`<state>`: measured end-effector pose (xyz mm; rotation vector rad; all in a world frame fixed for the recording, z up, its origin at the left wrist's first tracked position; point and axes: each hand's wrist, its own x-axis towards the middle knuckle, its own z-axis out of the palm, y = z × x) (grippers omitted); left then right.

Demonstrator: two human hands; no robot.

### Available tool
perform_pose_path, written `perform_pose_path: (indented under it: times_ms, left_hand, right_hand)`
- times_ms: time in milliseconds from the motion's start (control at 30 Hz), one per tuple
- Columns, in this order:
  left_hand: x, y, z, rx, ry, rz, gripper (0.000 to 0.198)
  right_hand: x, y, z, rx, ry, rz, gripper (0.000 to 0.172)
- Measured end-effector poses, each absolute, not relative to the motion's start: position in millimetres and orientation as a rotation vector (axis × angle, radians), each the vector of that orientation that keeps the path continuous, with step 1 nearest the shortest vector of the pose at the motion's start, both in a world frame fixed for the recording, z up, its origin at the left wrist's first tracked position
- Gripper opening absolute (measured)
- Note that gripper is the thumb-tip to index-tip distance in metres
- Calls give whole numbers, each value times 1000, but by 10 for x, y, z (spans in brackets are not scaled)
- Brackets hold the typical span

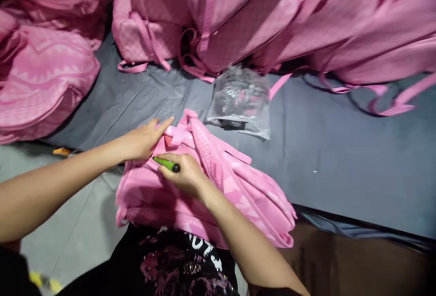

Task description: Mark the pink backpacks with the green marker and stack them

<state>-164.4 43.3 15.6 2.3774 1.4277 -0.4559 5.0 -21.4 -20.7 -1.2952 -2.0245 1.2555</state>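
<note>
A pink backpack lies tilted across the table's near edge, against my body. Its straps and top loop face up and away from me. My left hand rests on the upper left end of the backpack, with fingers stretched out; its thumb side is partly hidden. In my right hand is a slim green pen-like tool with black ends. The tip of that tool points left, at the pink fabric just below my left hand. Whether the tip touches the fabric I cannot tell.
A dark grey sheet covers the table. A clear plastic bag with dark contents lies beyond the backpack. Several pink backpacks line the back, straps trailing forward. Another pink backpack sits at left. A cardboard box stands below the table edge.
</note>
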Motion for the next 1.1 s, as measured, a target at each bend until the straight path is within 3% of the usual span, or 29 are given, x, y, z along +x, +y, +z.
perform_pose_path:
  times_ms: [200,333,433,500,733,933,1100]
  left_hand:
    - [-1666,451,108,2359,1442,-436,105]
    - [-1634,422,134,2338,1465,-409,103]
    - [-1593,406,154,2308,1502,-415,101]
    - [-1576,392,158,2305,1509,-408,101]
    - [-1575,377,108,2298,1543,-399,101]
    - [-1551,377,114,2292,1549,-442,99]
    - [-1565,396,134,2295,1522,-426,99]
  right_hand:
    - [250,-323,-42,-1168,-1936,1198,21]
    - [963,-397,131,-1278,-1802,480,20]
    - [1541,-82,33,-1862,-2057,129,36]
    - [1795,239,-149,-2115,-2371,104,37]
    - [1948,991,-685,-2162,-2603,13,31]
    - [1943,897,-787,-2091,-2696,-25,34]
    - [1965,817,-657,-2101,-2627,56,19]
